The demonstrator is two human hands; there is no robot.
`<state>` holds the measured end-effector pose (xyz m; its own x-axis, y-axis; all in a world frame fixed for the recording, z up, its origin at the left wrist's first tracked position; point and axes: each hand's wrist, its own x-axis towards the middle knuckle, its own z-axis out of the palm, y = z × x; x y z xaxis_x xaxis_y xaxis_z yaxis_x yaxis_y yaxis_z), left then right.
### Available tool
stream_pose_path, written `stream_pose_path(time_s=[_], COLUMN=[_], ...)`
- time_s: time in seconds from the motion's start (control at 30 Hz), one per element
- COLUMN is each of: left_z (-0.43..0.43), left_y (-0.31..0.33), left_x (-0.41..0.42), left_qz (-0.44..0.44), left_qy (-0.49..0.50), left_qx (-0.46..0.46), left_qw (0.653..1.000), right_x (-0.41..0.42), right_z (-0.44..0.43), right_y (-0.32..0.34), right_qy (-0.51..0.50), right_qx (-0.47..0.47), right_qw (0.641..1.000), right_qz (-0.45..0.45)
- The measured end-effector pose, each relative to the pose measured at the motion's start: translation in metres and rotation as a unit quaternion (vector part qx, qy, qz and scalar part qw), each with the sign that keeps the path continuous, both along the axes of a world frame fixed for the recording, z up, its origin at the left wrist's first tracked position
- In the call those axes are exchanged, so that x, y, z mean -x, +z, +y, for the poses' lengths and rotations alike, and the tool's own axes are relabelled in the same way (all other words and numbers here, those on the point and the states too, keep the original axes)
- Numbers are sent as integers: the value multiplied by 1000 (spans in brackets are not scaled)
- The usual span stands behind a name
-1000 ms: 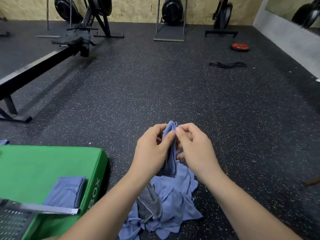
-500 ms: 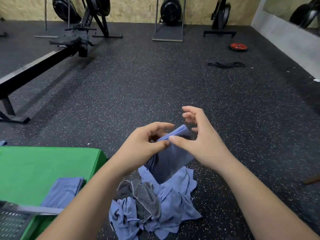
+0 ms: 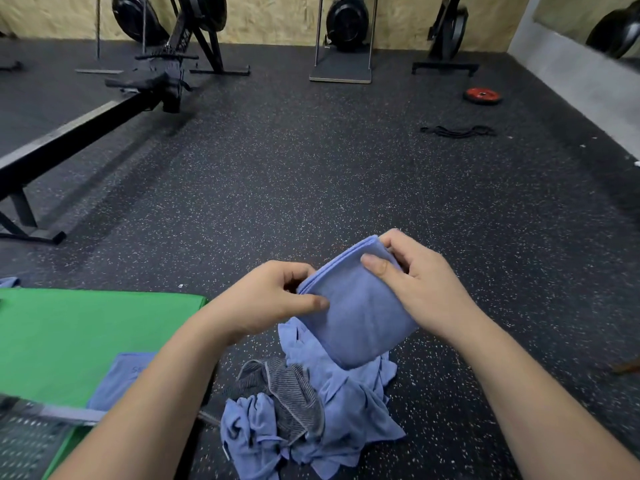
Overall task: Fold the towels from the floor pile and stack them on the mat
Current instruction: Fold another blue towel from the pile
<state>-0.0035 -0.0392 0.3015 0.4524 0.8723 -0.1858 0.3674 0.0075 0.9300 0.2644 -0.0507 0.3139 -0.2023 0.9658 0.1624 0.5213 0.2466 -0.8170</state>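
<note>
A folded blue towel [image 3: 360, 317] is held in the air above the floor pile. My left hand [image 3: 266, 299] pinches its left edge between thumb and fingers. My right hand [image 3: 419, 282] grips its upper right corner, thumb on top. Below lies the pile of crumpled blue towels [image 3: 346, 403] with a grey striped towel [image 3: 287, 386] among them. The green mat [image 3: 69, 327] sits at the left, and a folded blue towel [image 3: 121, 379] lies on it, partly hidden by my left forearm.
A metal mesh object [image 3: 24, 441] lies at the bottom left over the mat. A black rowing machine [image 3: 86, 123] stretches along the left. Other exercise machines [image 3: 346, 26] stand by the far wall, with a red weight plate [image 3: 483, 95] and a black band [image 3: 457, 131] on the rubber floor.
The bunched towel between my hands has been spread into a flat folded rectangle. My right hand moved up and right and now grips the far corner; my left keeps the near edge.
</note>
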Motion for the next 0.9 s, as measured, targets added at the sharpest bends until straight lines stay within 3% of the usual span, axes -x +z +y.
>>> stream_pose_path(time_s=[0.2, 0.33, 0.47, 0.63, 0.8, 0.9], left_z=[7, 8, 10, 10, 8, 7], left_y=[1, -4, -6, -15, -30, -57], left_x=[-5, -14, -7, 30, 66, 101], left_qz=[-205, -271, -243, -164, -215, -162], left_qy=[115, 180, 212, 130, 196, 258], left_qx=[62, 80, 88, 139, 116, 63], left_qw=[970, 942, 942, 968, 950, 951], right_x=[16, 30, 42, 60, 107, 144], right_z=[2, 7, 21, 35, 37, 26], right_y=[1, 1, -8, -28, -52, -76], right_qy=[-104, -138, -168, -178, -84, -6], right_qx=[-68, -71, -49, 36, 228, 290], right_qw=[992, 986, 980, 973, 921, 907], right_qz=[15, 61, 93, 143, 306, 304])
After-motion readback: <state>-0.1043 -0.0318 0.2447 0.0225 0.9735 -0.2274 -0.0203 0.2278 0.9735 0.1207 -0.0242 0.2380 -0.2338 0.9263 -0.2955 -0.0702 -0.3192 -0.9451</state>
